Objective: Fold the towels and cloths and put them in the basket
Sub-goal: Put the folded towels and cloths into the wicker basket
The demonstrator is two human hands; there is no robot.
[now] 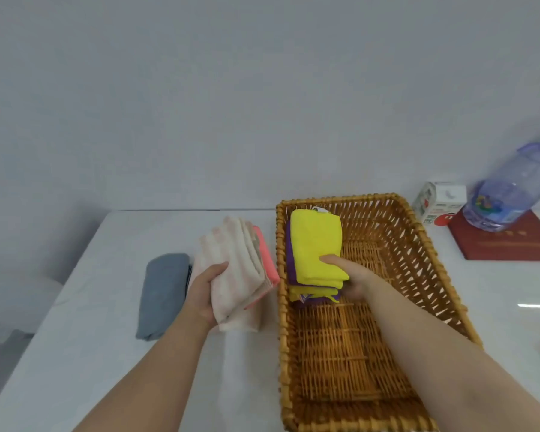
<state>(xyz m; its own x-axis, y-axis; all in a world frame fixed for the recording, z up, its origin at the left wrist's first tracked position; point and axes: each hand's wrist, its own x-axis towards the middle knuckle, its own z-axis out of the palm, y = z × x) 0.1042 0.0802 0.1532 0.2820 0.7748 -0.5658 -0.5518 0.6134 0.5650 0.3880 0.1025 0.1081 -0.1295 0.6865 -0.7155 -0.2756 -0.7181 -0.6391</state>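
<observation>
A long wicker basket [418, 254] lies on the white table [91, 353], right of centre. Inside its far left corner sits a folded yellow cloth [317, 244] on top of purple ones. My right hand [353, 280] grips the near end of that yellow stack, thumb on top. Just left of the basket, my left hand [205, 294] holds a folded stack of pale pink striped towels [234, 269] with a coral cloth [267, 260] at its right edge. A folded grey cloth [162, 294] lies on the table further left.
At the back right stand a small white carton [438, 202] and a large clear water bottle [512, 194] resting on a dark red book [508, 241]. The table's left edge drops off near the grey cloth. A wall rises behind the table.
</observation>
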